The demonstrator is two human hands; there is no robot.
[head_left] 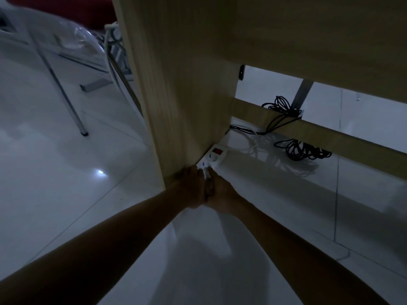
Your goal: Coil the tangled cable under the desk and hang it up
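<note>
A tangled black cable point(302, 149) lies on the white floor under the wooden desk, and part of it loops over the desk's low crossbar point(319, 133), bunching up behind it. A white power strip point(212, 157) with a red switch lies on the floor against the desk's side panel point(182, 102). Both my hands meet at the strip's near end. My left hand point(190, 188) rests by the panel's bottom corner. My right hand point(220, 192) has its fingers on a small white plug at the strip. The dim light hides the exact grip of either hand.
A chair with thin metal legs point(66, 93) stands to the left on the glossy tiled floor point(66, 172). A white cord point(248, 146) runs from the strip under the desk. A metal desk leg point(302, 93) stands behind the crossbar. The desk's underside hangs overhead.
</note>
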